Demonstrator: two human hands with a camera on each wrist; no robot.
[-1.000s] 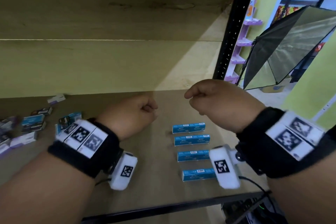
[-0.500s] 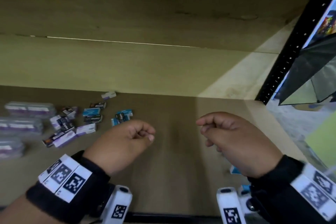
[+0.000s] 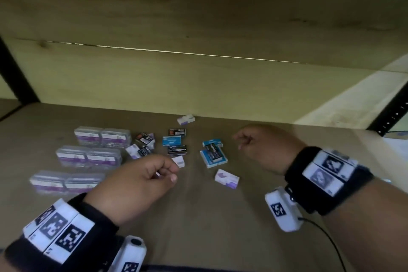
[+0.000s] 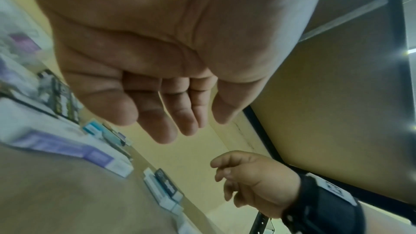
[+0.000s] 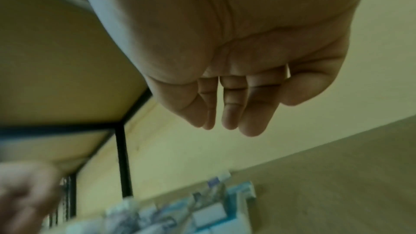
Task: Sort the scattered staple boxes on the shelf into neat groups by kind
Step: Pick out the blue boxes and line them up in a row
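Staple boxes loose mid-shelf

Staple boxes point(image 3: 174, 146) lie scattered at the middle of the shelf point(image 3: 220, 216), beside clear cases point(image 3: 88, 157) toward its left edge. Left hand point(image 3: 141, 181) and right hand point(image 3: 265, 148) hover above, fingers loosely curled, holding nothing.

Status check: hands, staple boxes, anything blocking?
Left hand and right hand empty, loosely curled above shelf. Staple boxes scattered, mixed colours; clear cases already rowed left. Nothing blocking.
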